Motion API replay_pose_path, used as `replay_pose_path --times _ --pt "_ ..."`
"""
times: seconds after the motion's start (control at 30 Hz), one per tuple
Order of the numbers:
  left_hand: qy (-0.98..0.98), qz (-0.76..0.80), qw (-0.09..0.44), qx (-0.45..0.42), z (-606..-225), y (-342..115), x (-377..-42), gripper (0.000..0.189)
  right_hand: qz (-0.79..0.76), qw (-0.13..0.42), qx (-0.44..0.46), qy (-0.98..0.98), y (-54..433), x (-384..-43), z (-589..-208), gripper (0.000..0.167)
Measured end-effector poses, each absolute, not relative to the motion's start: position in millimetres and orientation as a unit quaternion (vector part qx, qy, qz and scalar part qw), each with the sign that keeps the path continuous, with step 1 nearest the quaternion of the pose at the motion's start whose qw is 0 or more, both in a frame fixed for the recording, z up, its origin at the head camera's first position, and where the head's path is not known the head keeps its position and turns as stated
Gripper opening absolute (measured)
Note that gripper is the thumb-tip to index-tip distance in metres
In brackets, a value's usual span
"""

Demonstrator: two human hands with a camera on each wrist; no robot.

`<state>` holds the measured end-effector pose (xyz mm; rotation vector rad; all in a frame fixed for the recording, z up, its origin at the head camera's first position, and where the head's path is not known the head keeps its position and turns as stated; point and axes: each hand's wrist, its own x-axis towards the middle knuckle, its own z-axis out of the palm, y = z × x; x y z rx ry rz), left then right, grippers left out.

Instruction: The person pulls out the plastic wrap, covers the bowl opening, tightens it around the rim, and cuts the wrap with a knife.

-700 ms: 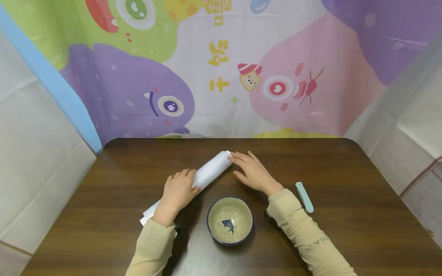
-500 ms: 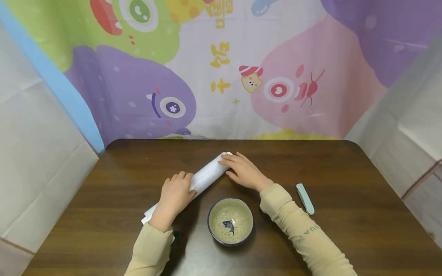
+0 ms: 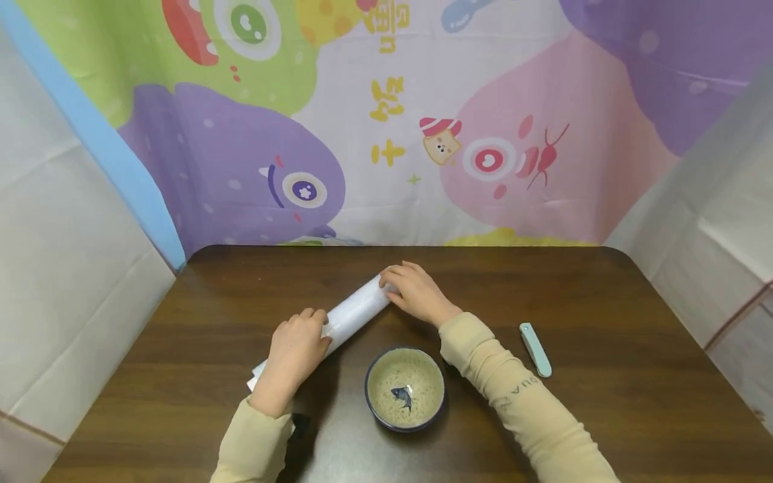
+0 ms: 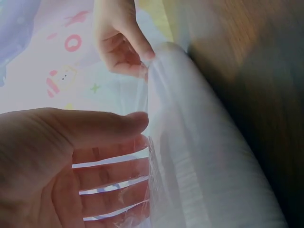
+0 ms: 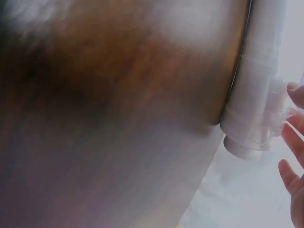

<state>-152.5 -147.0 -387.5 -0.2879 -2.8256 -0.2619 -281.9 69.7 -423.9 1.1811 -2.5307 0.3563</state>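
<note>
A roll of clear plastic wrap (image 3: pixel 356 314) lies diagonally on the table, its far end pointing right. My left hand (image 3: pixel 297 345) is at its nearer half, and my right hand (image 3: pixel 417 294) is at the far end. In the left wrist view, thin loose film stretches off the roll (image 4: pixel 199 137). The thumb and forefinger of my left hand (image 4: pixel 80 156) pinch the film edge, and the other fingers show behind the film. Farther up, my right hand (image 4: pixel 121 42) pinches the film with thumb and forefinger. The right wrist view catches the roll's end (image 5: pixel 251 104) beside the right fingertips (image 5: pixel 294 128).
A speckled bowl (image 3: pixel 425 379) with a blue rim and a fish painted inside stands in front of the roll, between the forearms. Right of the right sleeve lies a pale green folded knife (image 3: pixel 535 350). A printed curtain (image 3: pixel 386 201) hangs behind the table (image 3: pixel 604 302).
My right hand has moved left onto the roll's far end, and its fingers have closed in on the film. My left hand has slid slightly down and left along the roll.
</note>
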Motion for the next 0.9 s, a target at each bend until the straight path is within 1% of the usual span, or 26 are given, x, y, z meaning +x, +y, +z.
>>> replay_pose_path --times 0.17,0.3,0.43,0.57,0.67,0.77,0.9 --pt "-0.978 -0.102 0.159 -0.086 -387 -147 -150 0.022 0.126 0.185 0.405 -0.886 69 -279 -425 0.006" --pt "-0.978 -0.103 0.167 -0.076 -386 -148 -149 0.018 0.116 0.208 0.403 -0.884 71 -278 -423 0.004" --pt "-0.98 -0.102 0.155 -0.07 -384 -148 -150 0.016 0.096 0.198 0.4 -0.89 72 -275 -421 0.005" --pt "-0.979 -0.099 0.163 -0.071 -384 -149 -149 0.016 0.08 0.183 0.396 -0.896 72 -271 -419 0.005" --pt "-0.978 -0.099 0.17 -0.075 -383 -150 -149 0.018 0.081 0.186 0.399 -0.894 71 -270 -418 0.006" --pt "-0.979 -0.1 0.16 -0.076 -382 -150 -150 0.018 0.088 0.191 0.398 -0.893 72 -269 -419 0.006" --pt "-0.981 -0.103 0.144 -0.078 -381 -150 -152 0.016 0.098 0.184 0.387 -0.898 75 -268 -419 0.006"
